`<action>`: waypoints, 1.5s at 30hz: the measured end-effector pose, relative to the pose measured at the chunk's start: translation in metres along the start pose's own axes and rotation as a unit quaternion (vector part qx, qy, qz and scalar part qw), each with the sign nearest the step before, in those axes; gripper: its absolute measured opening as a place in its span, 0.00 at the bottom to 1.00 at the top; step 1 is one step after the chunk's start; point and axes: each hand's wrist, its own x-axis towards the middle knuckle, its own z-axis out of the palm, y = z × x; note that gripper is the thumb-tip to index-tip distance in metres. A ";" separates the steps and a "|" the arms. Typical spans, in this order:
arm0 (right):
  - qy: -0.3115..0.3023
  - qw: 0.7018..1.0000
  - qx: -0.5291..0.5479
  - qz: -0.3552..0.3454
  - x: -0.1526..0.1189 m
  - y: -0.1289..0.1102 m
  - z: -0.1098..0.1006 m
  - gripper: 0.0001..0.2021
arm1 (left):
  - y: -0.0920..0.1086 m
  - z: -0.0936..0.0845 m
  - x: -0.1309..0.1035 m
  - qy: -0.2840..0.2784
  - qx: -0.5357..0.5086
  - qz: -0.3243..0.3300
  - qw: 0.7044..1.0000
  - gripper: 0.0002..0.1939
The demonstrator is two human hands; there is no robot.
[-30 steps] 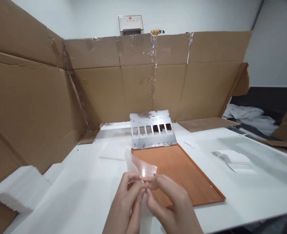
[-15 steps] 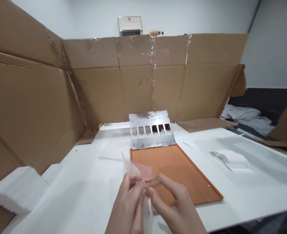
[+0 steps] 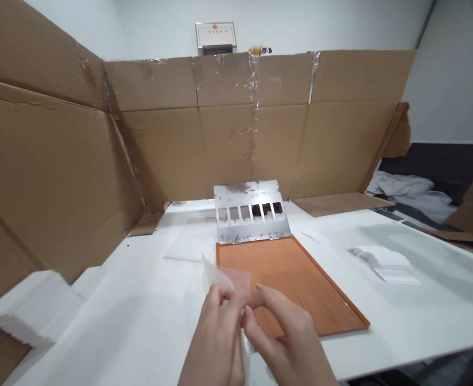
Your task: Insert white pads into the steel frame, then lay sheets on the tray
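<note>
In the head view my left hand [image 3: 222,332] and my right hand [image 3: 284,332] meet at the lower middle, fingertips pressed together. Both are closed on a thin translucent plastic bag [image 3: 216,276], whose upper corner sticks up beyond the fingers and whose lower part hangs below them. The fingers hide whatever lies between their tips. Just behind and to the right is an orange-brown wooden tray [image 3: 296,284], flat on the white table. At the tray's far edge leans a silver metal plate [image 3: 254,230] with a row of rectangular slots and dark brown smears.
On the left stands a stack of white paper [image 3: 35,305]. A flat translucent sheet [image 3: 190,241] lies behind my hands. To the right are folded white papers [image 3: 389,262] and a small white scrap [image 3: 314,236]. Cardboard walls [image 3: 156,155] enclose the table's back and left.
My fingertips have shifted slightly, the right index finger now lying further over the left fingers. The bag stays in both hands; the view has tilted a little.
</note>
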 end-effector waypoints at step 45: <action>-0.026 0.991 -0.047 -0.123 0.038 -0.019 -0.043 0.11 | 0.022 -0.010 -0.010 0.392 -0.005 -0.037 0.919 0.12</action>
